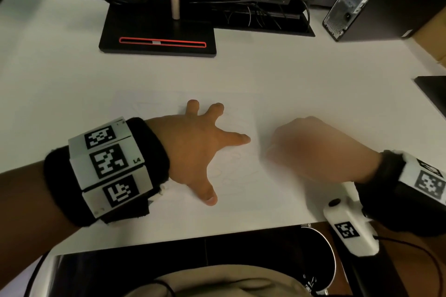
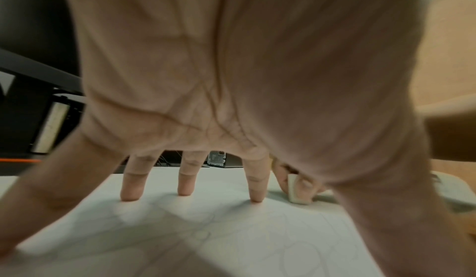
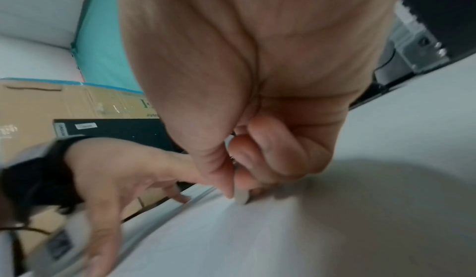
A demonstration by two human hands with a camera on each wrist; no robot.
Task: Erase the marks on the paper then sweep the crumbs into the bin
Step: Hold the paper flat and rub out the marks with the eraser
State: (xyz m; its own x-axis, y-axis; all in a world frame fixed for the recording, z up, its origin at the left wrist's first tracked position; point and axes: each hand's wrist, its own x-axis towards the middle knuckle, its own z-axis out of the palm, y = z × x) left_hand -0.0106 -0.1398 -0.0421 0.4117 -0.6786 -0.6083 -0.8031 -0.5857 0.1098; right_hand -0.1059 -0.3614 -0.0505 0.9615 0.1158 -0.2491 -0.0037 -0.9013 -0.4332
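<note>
A white sheet of paper [image 1: 236, 176] with faint pencil lines lies on the white desk. My left hand [image 1: 200, 149] is spread flat on it, fingertips [image 2: 256, 199] pressing the sheet down. To its right, my right hand [image 1: 311, 147] is blurred, fingers curled. It pinches a small white eraser [image 3: 241, 199] between thumb and fingers, its tip touching the paper near the right edge. The left wrist view also shows the eraser [image 2: 296, 192] beyond the forefinger. A round bin [image 1: 321, 255] with a dark liner stands below the desk's front edge at the right.
A monitor on a black base [image 1: 156, 38] stands at the back of the desk, with cables behind it. A computer tower [image 1: 376, 0] sits at the back right and a dark object [image 1: 434, 91] at the right edge. A cardboard box [image 3: 64, 102] lies beyond the desk.
</note>
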